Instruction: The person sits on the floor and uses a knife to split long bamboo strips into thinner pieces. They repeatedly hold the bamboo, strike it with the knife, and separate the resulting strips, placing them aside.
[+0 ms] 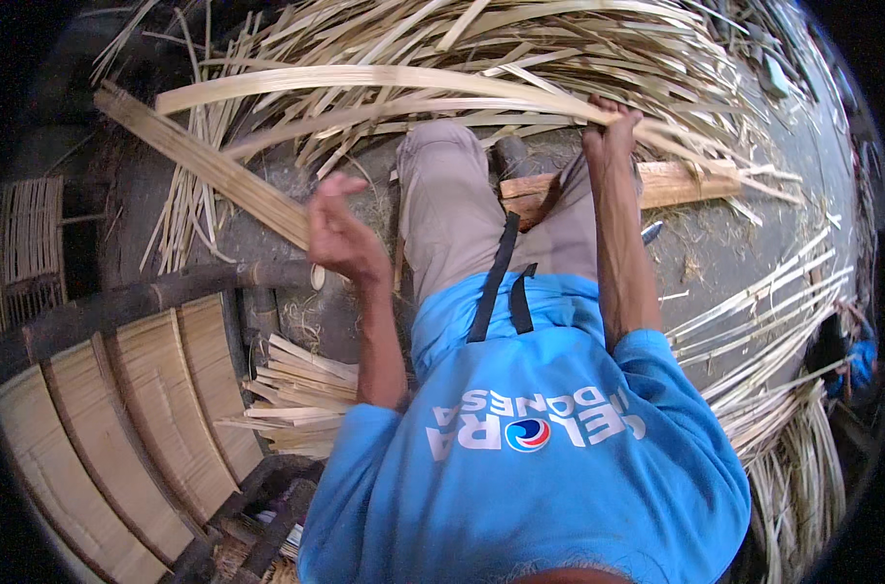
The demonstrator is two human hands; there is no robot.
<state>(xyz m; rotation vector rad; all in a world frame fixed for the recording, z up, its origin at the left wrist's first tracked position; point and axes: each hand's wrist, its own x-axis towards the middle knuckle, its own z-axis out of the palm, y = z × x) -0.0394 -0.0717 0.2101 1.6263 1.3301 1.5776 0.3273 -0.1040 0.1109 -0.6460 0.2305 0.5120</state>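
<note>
My right hand (613,127) is closed around long, pale bamboo strips (384,76). They bow out to the left across the front of my knees, and their other ends stick out to the right of my fist. At the left, my left hand (343,229) is raised beside my knee, slightly blurred, with its thumb and a finger apart. A wide bamboo slat (204,161) runs from the far left to this hand, which hides its near end; whether the palm touches it I cannot make out. A split piece of wood (690,185) lies by my right leg.
A large heap of bamboo strips (364,34) spreads ahead of me. More strips (773,341) lie at the right, and short ones (301,389) at my left. A dark bamboo pole (170,297) tops a framed panel (160,389). Another person in blue (861,360) shows at the right rim.
</note>
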